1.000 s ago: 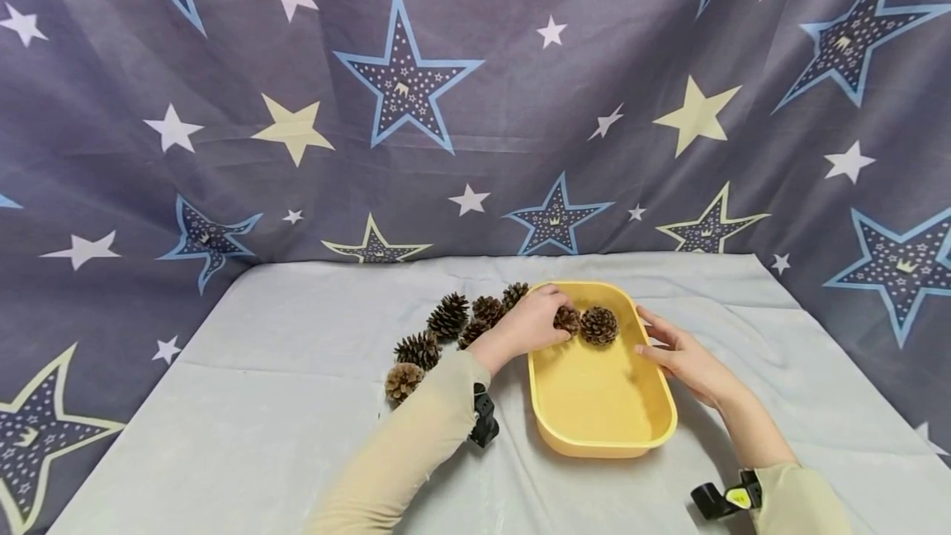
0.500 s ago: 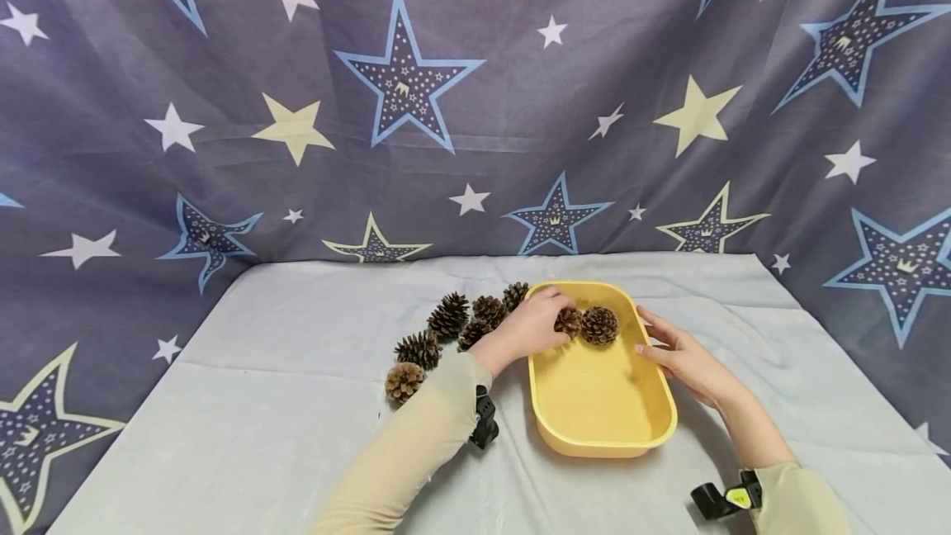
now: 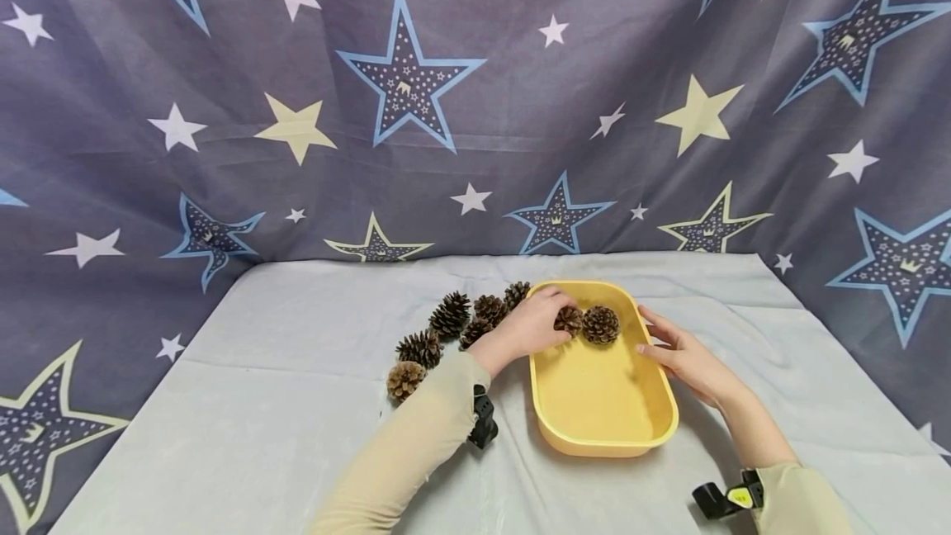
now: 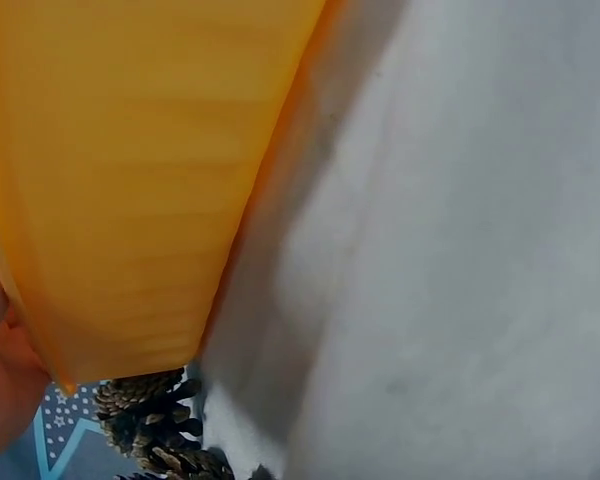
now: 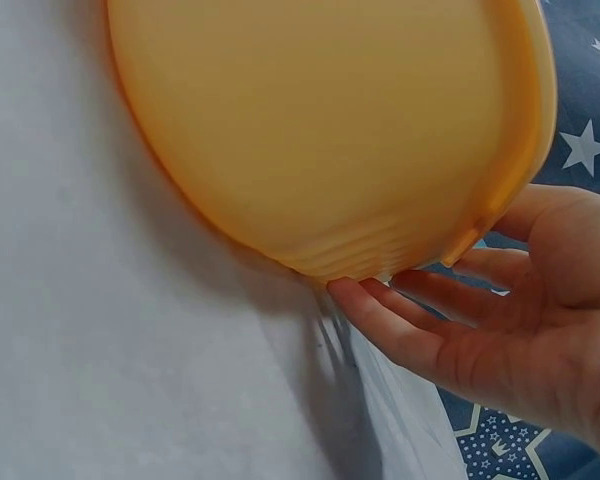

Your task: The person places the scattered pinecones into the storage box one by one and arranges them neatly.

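My left hand [image 3: 526,324] reaches over the left rim of a yellow plastic tub [image 3: 598,399] and grips a brown pine cone [image 3: 569,321] between thumb and fingers. Beside that cone, inside the tub, lies a second pine cone [image 3: 600,325]. My right hand [image 3: 687,362] holds the tub's right side. Its thumb reaches over the rim and its fingers lie against the outer wall, as the right wrist view shows. The left wrist view catches the tub's outer wall [image 4: 130,200] and part of the left hand [image 4: 5,370] at its rim.
Several pine cones [image 3: 449,316] stand in a slanting row left of the tub, partly behind the left forearm. Pale cloth [image 3: 260,419] covers the table. A dark curtain [image 3: 505,40] with stars hangs behind it.
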`<state>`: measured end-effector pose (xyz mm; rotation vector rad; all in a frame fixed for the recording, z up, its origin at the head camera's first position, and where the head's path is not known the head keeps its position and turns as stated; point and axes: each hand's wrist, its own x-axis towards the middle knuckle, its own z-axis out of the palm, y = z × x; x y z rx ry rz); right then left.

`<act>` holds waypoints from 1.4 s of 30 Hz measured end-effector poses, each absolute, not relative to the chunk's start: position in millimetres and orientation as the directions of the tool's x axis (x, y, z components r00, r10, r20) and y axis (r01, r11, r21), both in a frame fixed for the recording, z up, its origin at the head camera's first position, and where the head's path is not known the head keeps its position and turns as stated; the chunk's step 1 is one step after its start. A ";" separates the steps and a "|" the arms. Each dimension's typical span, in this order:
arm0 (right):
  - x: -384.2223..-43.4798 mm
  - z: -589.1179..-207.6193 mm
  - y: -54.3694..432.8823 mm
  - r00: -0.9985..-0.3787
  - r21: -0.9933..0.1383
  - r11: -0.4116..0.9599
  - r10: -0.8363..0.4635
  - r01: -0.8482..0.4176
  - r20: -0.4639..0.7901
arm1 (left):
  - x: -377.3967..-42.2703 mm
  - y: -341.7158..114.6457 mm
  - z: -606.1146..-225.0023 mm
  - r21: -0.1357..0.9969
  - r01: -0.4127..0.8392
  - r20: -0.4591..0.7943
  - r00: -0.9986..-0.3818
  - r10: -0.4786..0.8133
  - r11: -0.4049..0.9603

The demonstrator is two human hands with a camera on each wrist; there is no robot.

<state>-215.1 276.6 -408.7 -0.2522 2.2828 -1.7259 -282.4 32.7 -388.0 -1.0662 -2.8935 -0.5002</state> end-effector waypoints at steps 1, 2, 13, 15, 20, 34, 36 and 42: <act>-215.3 -408.8 276.7 -0.949 -0.961 0.276 -0.297 0.022 -0.107 | -282.6 32.2 -387.4 0.297 0.637 0.128 -0.765 0.631 0.712; -215.5 -408.8 276.9 -0.948 -0.961 0.276 -0.299 0.022 -0.107 | -282.6 31.5 -386.6 0.301 0.637 0.129 -0.765 0.631 0.710; -215.0 -410.0 278.2 -0.950 -0.964 0.264 -0.298 0.014 -0.095 | -290.4 16.7 -377.5 0.319 0.650 0.165 -0.754 0.635 0.689; -214.6 -410.0 278.6 -0.951 -0.964 0.264 -0.296 0.013 -0.094 | -291.9 14.4 -375.9 0.322 0.650 0.176 -0.756 0.631 0.688; -214.6 -409.8 278.7 -0.952 -0.963 0.270 -0.292 0.013 -0.095 | -297.0 6.7 -372.3 0.342 0.649 0.227 -0.759 0.610 0.680; -215.3 -408.5 277.5 -0.949 -0.965 0.262 -0.301 0.014 -0.095 | -314.5 -22.4 -364.9 0.495 0.530 0.211 -0.842 0.496 0.689; -215.2 -408.3 277.9 -0.949 -0.965 0.264 -0.301 0.014 -0.096 | -316.4 -25.4 -366.7 0.498 0.514 0.194 -0.851 0.488 0.698; -215.2 -409.0 277.7 -0.947 -0.963 0.269 -0.303 0.020 -0.105 | -319.5 -31.0 -373.2 0.500 0.484 0.142 -0.864 0.484 0.718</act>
